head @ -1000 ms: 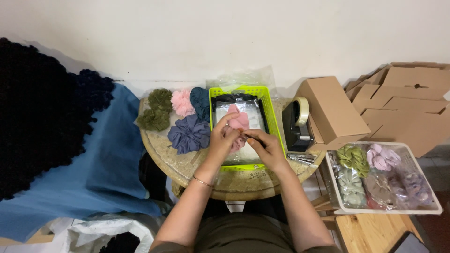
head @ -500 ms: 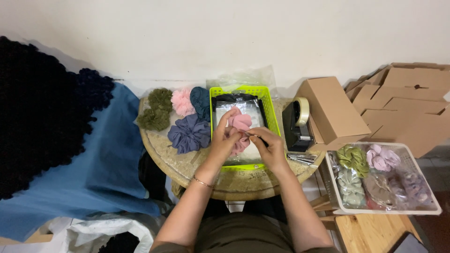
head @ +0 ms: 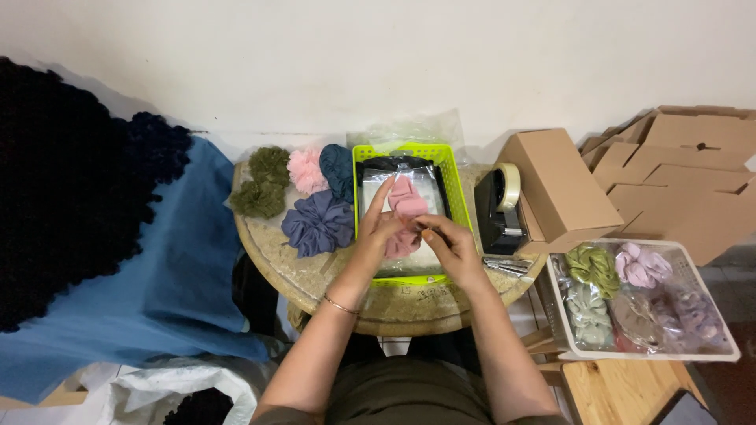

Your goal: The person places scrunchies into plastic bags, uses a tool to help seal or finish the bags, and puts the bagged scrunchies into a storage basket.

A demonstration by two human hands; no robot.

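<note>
Left hand (head: 378,228) and right hand (head: 449,244) both pinched on soft pink fabric scrunchie (head: 405,216), held between them over clear plastic bag (head: 425,182) in lime-green plastic basket (head: 403,151) on round table (head: 276,260); long axis pointing away from body.

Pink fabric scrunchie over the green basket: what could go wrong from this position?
1. Both hands, left hand and right hand, hold the pink fabric scrunchie above the lime-green plastic basket; a slip would probably drop it onto the clear plastic bags inside.
2. The black tape dispenser stands close by the right forearm; an outward elbow swing might knock it.
3. The loose purple-grey fabric scrunchie lies beside the left wrist and could be brushed along the round table.
</note>
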